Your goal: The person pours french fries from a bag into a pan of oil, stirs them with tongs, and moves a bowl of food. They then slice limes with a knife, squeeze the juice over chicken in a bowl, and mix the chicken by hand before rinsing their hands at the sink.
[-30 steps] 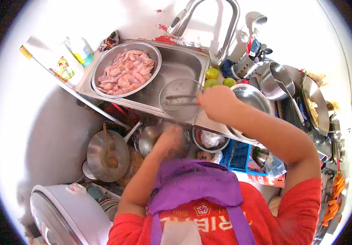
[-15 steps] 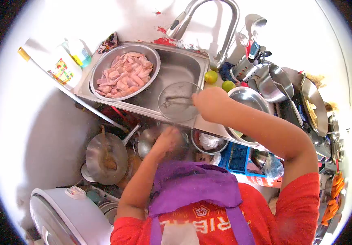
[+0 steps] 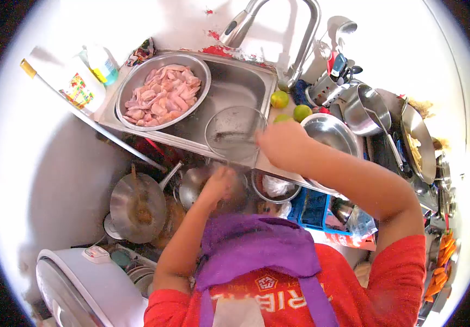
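Note:
My right hand (image 3: 281,143) is closed at the edge of a round see-through utensil (image 3: 236,132), a lid or strainer, over the sink's front right part. My left hand (image 3: 221,185) has curled fingers above a metal pan (image 3: 191,188) below the sink edge; whatever it grips is too small to tell. A steel basin of raw chicken pieces (image 3: 164,95) rests on the left of the sink (image 3: 235,82). Beside my right hand are green citrus fruits (image 3: 302,113) and a metal bowl (image 3: 330,133), partly covered by my forearm.
A faucet (image 3: 305,43) arches behind the sink. At right stand a utensil holder (image 3: 325,90), a saucepan (image 3: 363,111) and a wok (image 3: 420,144). Lower left are another wok (image 3: 138,210) and a white cooker (image 3: 93,283). A blue basket (image 3: 310,210) sits below the counter.
The round utensil and my right hand have shifted slightly left. Another green fruit shows beside my right hand. My left hand stays low, and the whole view has moved a little.

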The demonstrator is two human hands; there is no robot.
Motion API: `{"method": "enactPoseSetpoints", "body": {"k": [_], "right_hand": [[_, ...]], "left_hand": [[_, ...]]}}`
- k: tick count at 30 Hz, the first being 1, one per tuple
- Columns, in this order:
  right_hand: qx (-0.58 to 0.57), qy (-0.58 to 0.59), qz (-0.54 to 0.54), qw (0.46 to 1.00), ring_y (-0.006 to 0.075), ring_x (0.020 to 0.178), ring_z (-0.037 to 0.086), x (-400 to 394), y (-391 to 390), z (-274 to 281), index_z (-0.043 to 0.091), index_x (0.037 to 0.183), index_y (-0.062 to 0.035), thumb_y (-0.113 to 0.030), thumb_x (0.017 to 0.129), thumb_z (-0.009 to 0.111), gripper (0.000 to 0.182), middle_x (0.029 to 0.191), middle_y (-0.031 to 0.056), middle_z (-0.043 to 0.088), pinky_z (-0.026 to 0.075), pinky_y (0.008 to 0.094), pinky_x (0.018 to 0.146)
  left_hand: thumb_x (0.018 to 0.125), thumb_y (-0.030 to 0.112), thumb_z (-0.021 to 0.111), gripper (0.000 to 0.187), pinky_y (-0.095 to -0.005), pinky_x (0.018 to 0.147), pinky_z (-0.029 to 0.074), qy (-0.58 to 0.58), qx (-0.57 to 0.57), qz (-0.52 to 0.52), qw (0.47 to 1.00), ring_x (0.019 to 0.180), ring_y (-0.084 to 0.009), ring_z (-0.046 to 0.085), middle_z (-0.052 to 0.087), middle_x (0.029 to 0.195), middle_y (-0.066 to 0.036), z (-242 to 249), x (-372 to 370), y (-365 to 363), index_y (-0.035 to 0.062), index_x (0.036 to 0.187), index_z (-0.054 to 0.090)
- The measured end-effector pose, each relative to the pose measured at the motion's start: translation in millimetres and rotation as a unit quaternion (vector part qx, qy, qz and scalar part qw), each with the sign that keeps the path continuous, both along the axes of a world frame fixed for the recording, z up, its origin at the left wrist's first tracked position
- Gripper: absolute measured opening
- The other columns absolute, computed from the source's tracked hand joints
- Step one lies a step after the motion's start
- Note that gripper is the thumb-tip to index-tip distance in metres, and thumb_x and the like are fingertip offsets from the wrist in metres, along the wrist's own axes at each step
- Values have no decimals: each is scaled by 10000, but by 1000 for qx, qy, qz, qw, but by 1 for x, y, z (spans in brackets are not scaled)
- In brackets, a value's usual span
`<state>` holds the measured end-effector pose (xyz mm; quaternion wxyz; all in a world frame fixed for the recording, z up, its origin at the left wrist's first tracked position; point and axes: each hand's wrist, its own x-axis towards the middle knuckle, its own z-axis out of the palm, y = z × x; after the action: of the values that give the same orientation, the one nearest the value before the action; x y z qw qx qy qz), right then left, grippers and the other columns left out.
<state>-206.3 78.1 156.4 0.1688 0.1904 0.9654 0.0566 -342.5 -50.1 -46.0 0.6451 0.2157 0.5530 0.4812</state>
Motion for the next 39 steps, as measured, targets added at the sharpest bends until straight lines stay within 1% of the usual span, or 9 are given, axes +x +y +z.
{"method": "enactPoseSetpoints", "body": {"k": [9, 12, 18, 21, 24, 27, 33, 36, 39], "right_hand": [[6, -11, -84, 996, 322, 697, 634, 1, 21, -1, 603, 914, -48, -174, 754, 578, 205, 735, 132, 636, 495, 439, 595], [-43, -50, -27, 997, 335, 701, 631, 4, 11, -4, 600, 948, -65, -181, 762, 567, 221, 745, 147, 635, 495, 445, 601], [-23, -61, -57, 996, 340, 711, 630, 3, 26, -8, 589, 960, -60, -172, 764, 550, 229, 774, 174, 637, 498, 448, 617], [-56, 14, -11, 998, 340, 717, 630, 10, 16, -11, 595, 932, -40, -189, 773, 545, 223, 771, 177, 635, 498, 455, 615], [-11, 14, -144, 989, 338, 722, 631, 9, 35, -10, 605, 908, -45, -205, 781, 541, 214, 764, 178, 634, 498, 457, 607], [-38, -17, -1, 999, 332, 722, 633, 13, 25, -17, 616, 861, -52, -223, 795, 539, 199, 750, 173, 633, 500, 456, 602], [-30, -1, -106, 994, 328, 710, 632, 12, 34, -13, 613, 858, -51, -239, 802, 546, 207, 723, 162, 626, 501, 448, 603], [-22, -20, -24, 999, 331, 704, 631, 11, 12, -2, 616, 831, -47, -209, 784, 547, 182, 724, 168, 624, 504, 438, 594], [-18, 3, -132, 991, 343, 737, 627, 13, 31, -2, 610, 888, -41, -194, 785, 538, 198, 759, 183, 625, 501, 443, 635]], "left_hand": [[943, 313, 433, 175, -214, 375, 280, 47, 9, 6, 999, 463, -69, 345, 401, 641, 39, -9, -2, 3, 146, 991, 455], [946, 294, 427, 154, -214, 366, 272, 46, -4, 1, 999, 458, -70, 345, 395, 636, 41, 1, -5, 7, 147, 982, 453], [885, 218, 445, 190, -234, 441, 300, -1, -18, -30, 999, 555, -75, 386, 420, 671, 37, -8, -12, 0, 125, 1036, 515], [869, 193, 443, 194, -231, 439, 295, 7, -23, -23, 999, 557, -71, 384, 424, 679, 37, 5, -7, -2, 131, 1039, 513], [863, 185, 440, 201, -228, 439, 295, -6, -16, -33, 999, 558, -70, 381, 424, 680, 36, 6, -10, -1, 137, 1045, 510], [865, 182, 436, 193, -224, 435, 288, -3, -8, -34, 999, 551, -72, 371, 417, 675, 35, 16, -10, 1, 141, 1040, 505], [875, 188, 434, 177, -217, 419, 271, 13, -42, -53, 998, 523, -71, 363, 398, 655, 40, 9, -12, 2, 144, 1032, 502], [883, 209, 446, 162, -215, 418, 274, 6, -12, -45, 999, 519, -69, 367, 388, 644, 47, 9, -14, 1, 142, 1020, 501], [887, 217, 452, 157, -215, 416, 278, 16, -18, -48, 999, 513, -69, 366, 389, 639, 47, 10, -14, -2, 136, 1012, 500]]}}
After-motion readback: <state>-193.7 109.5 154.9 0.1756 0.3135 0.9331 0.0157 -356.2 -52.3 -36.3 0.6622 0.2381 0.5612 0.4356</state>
